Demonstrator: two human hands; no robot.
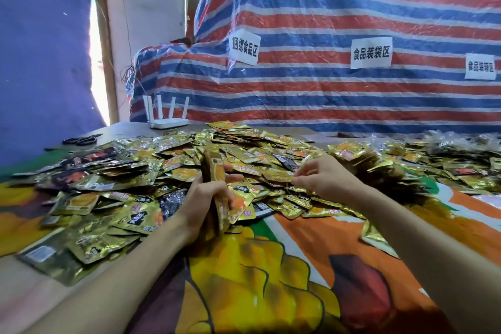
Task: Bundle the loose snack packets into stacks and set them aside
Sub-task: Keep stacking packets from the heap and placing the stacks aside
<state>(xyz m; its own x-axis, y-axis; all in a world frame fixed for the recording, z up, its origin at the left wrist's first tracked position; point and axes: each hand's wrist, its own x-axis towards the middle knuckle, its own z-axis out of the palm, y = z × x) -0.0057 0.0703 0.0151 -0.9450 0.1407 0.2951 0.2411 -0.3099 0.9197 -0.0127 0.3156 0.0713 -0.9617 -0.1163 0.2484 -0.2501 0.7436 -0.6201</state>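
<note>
A wide heap of loose gold snack packets [168, 149] covers the middle of the table, with some black packets [89, 157] at its left. My left hand [206, 198] grips an upright stack of gold packets [217, 182] standing on edge at the heap's near side. My right hand [322, 179] reaches into the heap to the right of the stack, and its fingertips pinch the edge of a single gold packet [276, 175] lying there.
A bundled stack of packets [355, 154] lies behind my right hand, with more packets spread far right. Black scissors [81, 140] and a white router [168, 116] sit at the back left. A striped tarp [325, 22] with paper signs hangs behind. The near table shows a colourful printed cloth [271, 266].
</note>
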